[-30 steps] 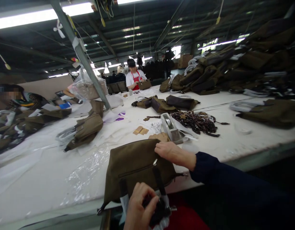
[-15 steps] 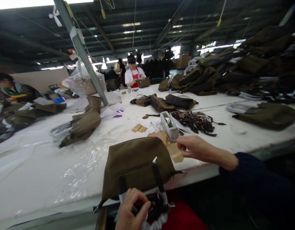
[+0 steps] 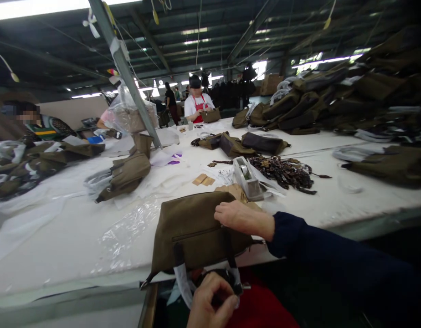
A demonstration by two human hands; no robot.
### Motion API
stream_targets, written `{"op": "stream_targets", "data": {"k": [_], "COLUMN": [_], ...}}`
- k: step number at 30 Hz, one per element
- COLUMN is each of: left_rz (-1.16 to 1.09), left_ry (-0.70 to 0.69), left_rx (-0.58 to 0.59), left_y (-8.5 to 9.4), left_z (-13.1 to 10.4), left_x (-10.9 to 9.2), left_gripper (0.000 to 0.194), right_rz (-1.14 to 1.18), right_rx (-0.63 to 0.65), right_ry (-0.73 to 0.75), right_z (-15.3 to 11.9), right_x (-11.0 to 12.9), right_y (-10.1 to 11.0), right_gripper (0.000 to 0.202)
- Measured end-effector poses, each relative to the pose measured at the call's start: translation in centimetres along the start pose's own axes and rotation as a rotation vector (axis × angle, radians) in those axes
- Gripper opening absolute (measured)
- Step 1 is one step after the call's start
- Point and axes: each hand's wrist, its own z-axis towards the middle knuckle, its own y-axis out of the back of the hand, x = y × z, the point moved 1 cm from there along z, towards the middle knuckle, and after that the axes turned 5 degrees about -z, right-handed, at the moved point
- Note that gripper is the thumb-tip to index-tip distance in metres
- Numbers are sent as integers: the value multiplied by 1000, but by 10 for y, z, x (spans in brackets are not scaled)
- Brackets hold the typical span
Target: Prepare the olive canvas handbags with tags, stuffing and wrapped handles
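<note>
The olive-brown fabric handbag (image 3: 188, 216) lies on the white tabletop (image 3: 77, 241) directly under the right hand (image 3: 234, 216) and beyond the left hand (image 3: 212, 298), its lower edge at the table's near edge. Its broad panel is matt and plain, softly rounded at the upper corners and lightly creased. A straight dark zip line (image 3: 195, 234) runs across it just to the left of the right fingertips. Two dark handle straps are attached below the zip, and the left one (image 3: 178, 254) continues into a loop of whitish wrapping (image 3: 185, 284) just left of the left hand. Small dark tabs stick out at the bag's two lower corners.

The right hand's fingers are curled together and touch the panel from above; whether they pinch anything is hidden. The left hand is bent, thumb and forefinger drawn close, beside dark material between the handles; I can't make out whether it is gripping any of it.

Just beyond the right hand stands a grey tape dispenser (image 3: 248, 180), with a tangled heap of dark brown straps (image 3: 284, 173) behind it to the right. Flat tan cards (image 3: 203, 180) lie beyond the bag, ahead of the right hand.
</note>
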Motion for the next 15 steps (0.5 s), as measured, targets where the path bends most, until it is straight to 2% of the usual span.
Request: {"op": "stream_targets", "data": {"k": [5, 8, 11, 15], "left_rz": [11, 13, -11, -90], "left_ry": [54, 59, 75, 98], "left_rx": [41, 53, 39, -23], "left_y": [5, 5, 6, 8], "left_z": [-4, -4, -5, -9], "left_x": [0, 1, 4, 7], "left_gripper": [8, 9, 9, 9], "right_rz": [-48, -28, 33, 136], "right_rx": [65, 17, -67, -159], "right_ry": [37, 44, -59, -256], "right_z": [13, 14, 3, -34], "right_x": [10, 1, -17, -46], "right_y": [5, 1, -2, 2], "right_gripper": [16, 8, 4, 6]}}
